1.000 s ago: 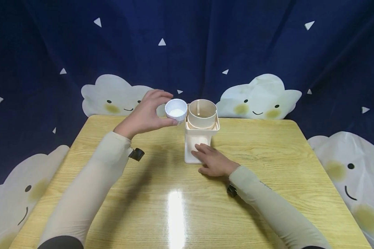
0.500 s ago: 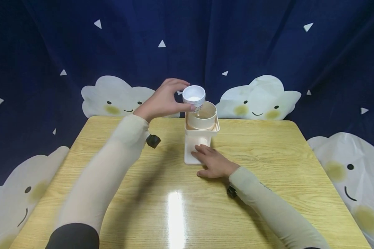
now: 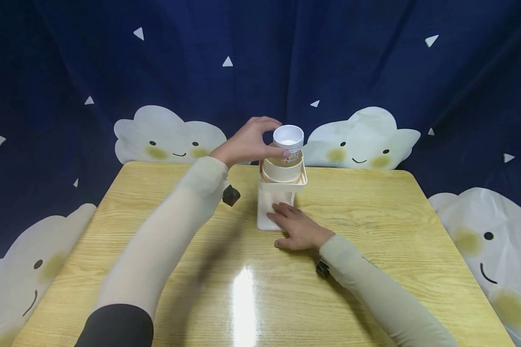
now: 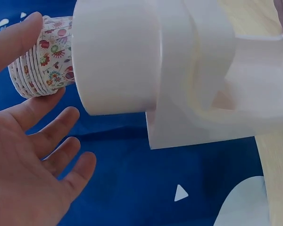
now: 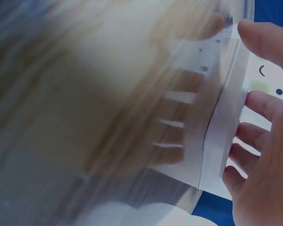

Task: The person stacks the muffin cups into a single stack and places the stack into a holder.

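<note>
My left hand (image 3: 252, 140) pinches a short stack of paper cups (image 3: 288, 137) between thumb and index finger. They have white insides and a colourful floral print outside (image 4: 59, 52). Their lower end is inside the mouth of a cream cylinder (image 3: 282, 172), part of a plastic cup dispenser. In the left wrist view the other fingers (image 4: 78, 167) spread free below the stack. My right hand (image 3: 301, 229) rests with extended fingers on the dispenser's flat base (image 3: 266, 217). The right wrist view shows those fingertips along the edge of the pale base (image 5: 221, 127).
The dispenser stands near the back edge of a wood-grain table (image 3: 356, 207). Behind it hangs a dark blue curtain (image 3: 260, 62) with white triangles and smiling clouds. A bright light reflection (image 3: 244, 308) lies on the table front.
My left hand has carried the cup stack rightward, from beside the cylinder to above it, then lowered it into the mouth. My right hand stays on the base.
</note>
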### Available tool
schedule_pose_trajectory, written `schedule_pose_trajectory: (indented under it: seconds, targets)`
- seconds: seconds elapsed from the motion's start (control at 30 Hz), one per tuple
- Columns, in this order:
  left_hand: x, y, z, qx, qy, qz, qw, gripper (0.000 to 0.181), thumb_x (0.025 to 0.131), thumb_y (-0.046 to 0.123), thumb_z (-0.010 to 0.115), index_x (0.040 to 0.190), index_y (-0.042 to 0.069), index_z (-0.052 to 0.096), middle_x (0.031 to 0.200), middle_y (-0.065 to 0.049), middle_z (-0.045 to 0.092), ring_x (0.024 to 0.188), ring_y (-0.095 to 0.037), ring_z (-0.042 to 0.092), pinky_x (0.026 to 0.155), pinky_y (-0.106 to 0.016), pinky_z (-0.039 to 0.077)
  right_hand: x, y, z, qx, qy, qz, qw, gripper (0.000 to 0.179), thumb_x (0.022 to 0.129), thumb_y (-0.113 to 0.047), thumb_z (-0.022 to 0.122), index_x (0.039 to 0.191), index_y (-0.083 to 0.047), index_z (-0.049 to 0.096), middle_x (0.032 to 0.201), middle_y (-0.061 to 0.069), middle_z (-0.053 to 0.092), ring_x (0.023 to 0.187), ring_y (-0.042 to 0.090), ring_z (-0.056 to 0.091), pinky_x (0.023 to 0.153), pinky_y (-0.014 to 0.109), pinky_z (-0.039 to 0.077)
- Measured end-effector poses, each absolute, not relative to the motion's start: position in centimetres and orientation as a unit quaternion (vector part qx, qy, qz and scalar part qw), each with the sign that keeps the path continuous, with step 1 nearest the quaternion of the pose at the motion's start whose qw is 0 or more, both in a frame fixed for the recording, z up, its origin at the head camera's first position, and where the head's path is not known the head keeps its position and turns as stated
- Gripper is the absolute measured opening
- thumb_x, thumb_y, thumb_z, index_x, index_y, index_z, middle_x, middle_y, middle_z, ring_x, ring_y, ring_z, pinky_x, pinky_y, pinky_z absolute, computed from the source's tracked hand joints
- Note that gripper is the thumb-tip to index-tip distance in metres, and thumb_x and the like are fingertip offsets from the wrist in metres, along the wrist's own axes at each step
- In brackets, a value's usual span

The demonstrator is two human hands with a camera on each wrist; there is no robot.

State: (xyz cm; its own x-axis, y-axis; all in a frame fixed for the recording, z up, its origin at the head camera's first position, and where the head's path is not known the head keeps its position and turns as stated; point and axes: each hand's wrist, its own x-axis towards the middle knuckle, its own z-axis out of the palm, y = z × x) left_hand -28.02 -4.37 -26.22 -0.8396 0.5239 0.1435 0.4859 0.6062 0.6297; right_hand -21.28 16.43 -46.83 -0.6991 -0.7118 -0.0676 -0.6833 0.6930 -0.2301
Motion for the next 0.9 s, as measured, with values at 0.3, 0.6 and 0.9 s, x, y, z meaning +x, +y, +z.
schedule_pose_trajectory:
  seconds: [0.3, 0.6, 0.9]
  targets:
    - [-28.52, -4.37, -25.86, 0.277, 0.898, 0.341, 0.043, 0.068, 0.077, 0.039, 0.080, 0.135, 0.010, 0.060, 0.148, -0.008, 0.051, 0.142, -0.024, 0.039, 0.119, -0.040, 0.034, -21.29, 16.47, -46.55, -0.370, 0.920, -0.095, 0.082, 0.082, 0.088, -0.047, 0.066, 0.154, -0.010, 0.034, 0.163, 0.020, 0.025, 0.152, 0.039, 0.022, 0.123, 0.056, 0.022]
    - [-28.60, -4.52, -26.36, 0.281, 0.891, 0.353, 0.051, 0.067, 0.078, 0.035, 0.081, 0.135, 0.008, 0.059, 0.146, -0.009, 0.052, 0.138, -0.024, 0.043, 0.117, -0.039, 0.038, -21.38, 16.48, -46.61, -0.377, 0.919, -0.094, 0.074, 0.082, 0.087, -0.047, 0.066, 0.153, -0.009, 0.036, 0.162, 0.021, 0.027, 0.151, 0.040, 0.024, 0.122, 0.056, 0.023]
    - [-28.60, -4.42, -26.71, 0.286, 0.889, 0.353, 0.060, 0.065, 0.079, 0.036, 0.079, 0.135, 0.009, 0.060, 0.144, -0.009, 0.053, 0.136, -0.024, 0.045, 0.116, -0.040, 0.038, -21.36, 16.52, -46.60, -0.379, 0.918, -0.095, 0.068, 0.081, 0.087, -0.046, 0.066, 0.153, -0.009, 0.036, 0.162, 0.020, 0.027, 0.151, 0.040, 0.024, 0.123, 0.056, 0.023]
